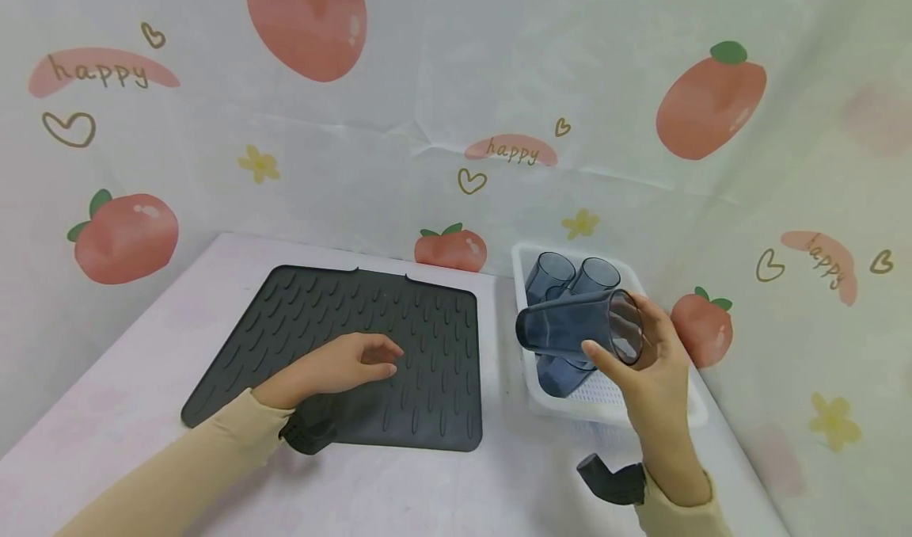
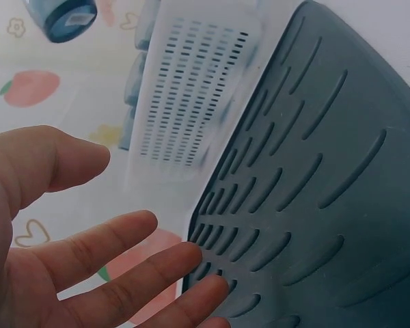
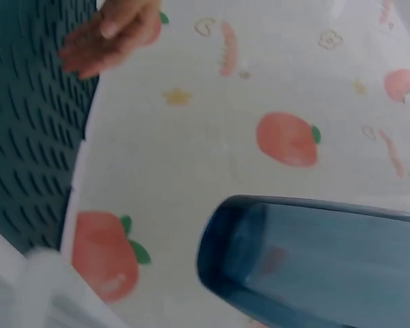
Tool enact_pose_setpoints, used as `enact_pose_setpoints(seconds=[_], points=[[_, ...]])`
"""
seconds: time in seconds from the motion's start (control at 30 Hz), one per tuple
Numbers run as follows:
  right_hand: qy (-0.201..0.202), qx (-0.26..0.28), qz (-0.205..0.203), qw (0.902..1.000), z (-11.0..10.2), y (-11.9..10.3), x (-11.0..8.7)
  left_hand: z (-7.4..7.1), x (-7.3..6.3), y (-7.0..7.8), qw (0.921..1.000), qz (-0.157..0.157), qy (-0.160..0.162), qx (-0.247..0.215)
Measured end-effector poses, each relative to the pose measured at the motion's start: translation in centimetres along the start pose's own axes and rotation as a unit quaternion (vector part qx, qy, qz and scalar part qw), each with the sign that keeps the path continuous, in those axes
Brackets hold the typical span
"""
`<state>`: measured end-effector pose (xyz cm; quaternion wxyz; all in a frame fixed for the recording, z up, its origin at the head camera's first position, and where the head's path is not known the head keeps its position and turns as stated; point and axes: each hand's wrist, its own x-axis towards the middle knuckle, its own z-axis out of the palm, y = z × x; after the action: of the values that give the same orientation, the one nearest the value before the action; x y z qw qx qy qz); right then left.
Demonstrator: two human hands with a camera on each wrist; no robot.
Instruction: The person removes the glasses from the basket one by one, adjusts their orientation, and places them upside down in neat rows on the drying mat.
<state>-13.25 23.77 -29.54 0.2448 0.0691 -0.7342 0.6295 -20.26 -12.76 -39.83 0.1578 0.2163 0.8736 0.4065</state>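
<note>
My right hand (image 1: 659, 363) grips a blue-tinted drinking glass (image 1: 570, 323) near its rim, thumb on the near side. The glass lies sideways in the air over a white basket (image 1: 523, 268), its base pointing left. In the right wrist view the same glass (image 3: 328, 260) fills the lower right, and the fingers on it are out of view. Several more blue glasses (image 1: 552, 272) lie in the basket, partly hidden by the held one. My left hand (image 1: 349, 361) hovers over the black ridged drying mat (image 1: 435, 363), fingers relaxed and holding nothing.
The basket has slotted sides (image 2: 195, 96) and stands right of the mat on a pale table (image 1: 456, 489). Behind both hangs a white cloth (image 1: 399, 141) printed with peaches, hearts and flowers. Dark camera mounts (image 1: 614, 481) sit on my wrists.
</note>
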Motion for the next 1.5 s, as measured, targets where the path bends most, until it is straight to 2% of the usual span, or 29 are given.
enact_pose_setpoints(seconds=[0.17,0.6,0.7,0.8,0.93,1.1,1.2,1.37,1.5], points=[[-0.02,0.039,0.004,0.999,1.9,0.7,-0.7,0.0,-0.1,0.0,1.0,0.004,0.002,0.002],[-0.062,0.093,0.03,0.9933,6.2,2.7,-2.6,-0.1,0.0,-0.1,0.9999,0.008,0.011,-0.002],[-0.069,0.1,0.049,0.9914,6.9,3.1,-3.0,-0.1,0.1,0.1,0.9994,0.019,0.018,-0.021],[-0.075,0.112,0.064,0.9888,7.5,3.5,-3.3,0.2,0.2,0.3,0.9964,0.049,0.026,-0.063],[-0.079,0.142,0.07,0.9842,8.0,4.0,-3.7,0.5,0.0,1.3,0.9862,0.104,0.042,-0.122],[-0.086,0.18,0.069,0.9773,8.6,4.7,-4.1,1.2,-0.5,3.2,0.9666,0.156,0.066,-0.192],[-0.091,0.196,0.07,0.9739,8.9,4.8,-4.3,1.6,-0.6,4.1,0.9528,0.17,0.063,-0.244],[-0.093,0.214,0.06,0.9705,9.3,4.9,-4.5,2.3,-0.3,4.7,0.9273,0.185,0.031,-0.324],[-0.099,0.234,0.049,0.966,9.5,4.9,-4.6,2.6,-0.1,4.7,0.9145,0.186,0.021,-0.359]])
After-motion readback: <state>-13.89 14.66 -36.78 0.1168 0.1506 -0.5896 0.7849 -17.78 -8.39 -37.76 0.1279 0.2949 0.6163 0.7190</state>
